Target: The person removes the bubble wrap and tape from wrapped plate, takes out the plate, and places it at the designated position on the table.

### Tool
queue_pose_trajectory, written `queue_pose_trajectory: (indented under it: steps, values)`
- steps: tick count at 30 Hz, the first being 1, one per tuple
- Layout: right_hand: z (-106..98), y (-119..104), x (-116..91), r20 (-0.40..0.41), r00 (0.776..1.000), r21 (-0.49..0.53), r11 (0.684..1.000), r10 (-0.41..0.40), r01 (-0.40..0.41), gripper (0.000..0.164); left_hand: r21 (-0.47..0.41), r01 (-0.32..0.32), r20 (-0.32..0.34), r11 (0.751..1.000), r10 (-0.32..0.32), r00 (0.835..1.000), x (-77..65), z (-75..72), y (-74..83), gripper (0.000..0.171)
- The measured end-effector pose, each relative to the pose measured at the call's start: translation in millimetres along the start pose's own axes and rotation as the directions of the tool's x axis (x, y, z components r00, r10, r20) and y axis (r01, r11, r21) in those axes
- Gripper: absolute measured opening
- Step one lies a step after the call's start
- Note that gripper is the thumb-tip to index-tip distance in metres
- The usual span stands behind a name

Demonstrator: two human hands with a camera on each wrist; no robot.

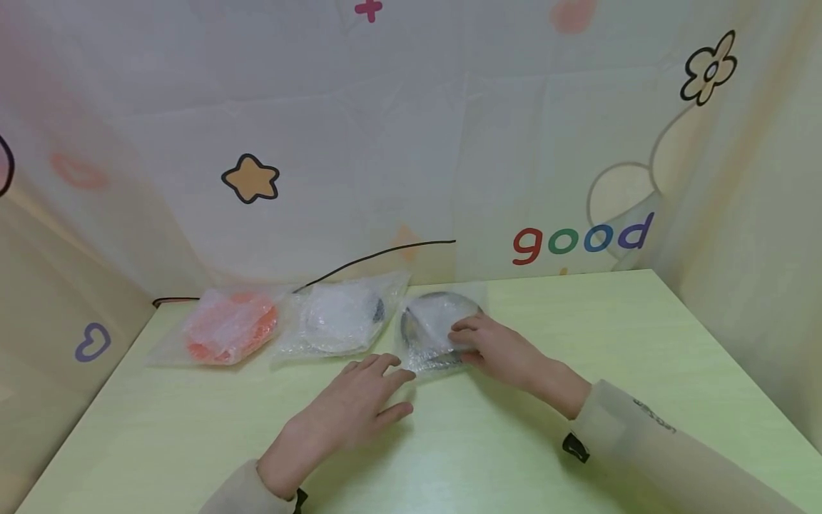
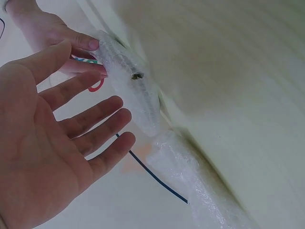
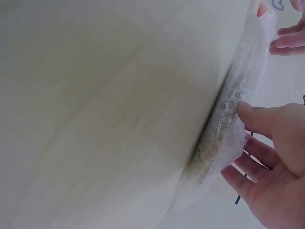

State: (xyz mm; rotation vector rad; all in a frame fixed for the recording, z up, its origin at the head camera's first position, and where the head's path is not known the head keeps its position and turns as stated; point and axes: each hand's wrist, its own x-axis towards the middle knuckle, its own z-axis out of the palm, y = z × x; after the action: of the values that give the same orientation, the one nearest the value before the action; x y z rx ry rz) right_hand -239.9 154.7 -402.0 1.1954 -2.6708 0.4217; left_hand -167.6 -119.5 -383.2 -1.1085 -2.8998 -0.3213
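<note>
Three packages in clear bubble wrap lie in a row along the back of the table. The right one (image 1: 432, 325) holds a dark-rimmed round thing, blurred by the wrap. My right hand (image 1: 504, 353) holds this package at its right side, bent fingers on top and thumb at the near edge, as the right wrist view also shows. In front of the middle package (image 1: 340, 318), whose contents look whitish with a dark edge, my left hand (image 1: 349, 400) hovers with fingers spread and nothing in it. The left package (image 1: 231, 327) has orange-red contents.
A pale green table (image 1: 449, 442) ends at the back against a printed curtain (image 1: 385, 143). More curtain hangs at both sides. Each sleeve (image 1: 674, 442) has a dark strap piece under its cuff.
</note>
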Motion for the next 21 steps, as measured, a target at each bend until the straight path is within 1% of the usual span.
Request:
queue_pose_trajectory:
  steps: [5,13,16,21]
  values:
    - [-1.0,-1.8,-3.8,0.001,1.000,0.015,1.000,-0.003,0.003,0.034,-0.003,0.005,-0.007,1.000,-0.005,1.000,1.1,1.1,-1.5,0.045]
    - [-2.9,-7.3,-9.1,0.007,0.997,0.025,0.997,0.079,-0.079,0.034,-0.008,0.022,0.010,1.000,-0.022,1.000,2.4,1.1,-2.4,0.049]
    - [-3.5,-7.3,-9.2,0.013,0.996,0.028,0.996,0.086,-0.086,0.034,-0.006,0.023,0.013,1.000,-0.023,1.000,2.4,0.4,-2.2,0.049]
    - [-3.1,-5.6,-9.2,0.023,0.996,0.024,0.996,0.084,-0.084,0.034,-0.023,0.044,0.023,0.999,-0.043,0.999,2.7,-1.2,-2.1,0.051]
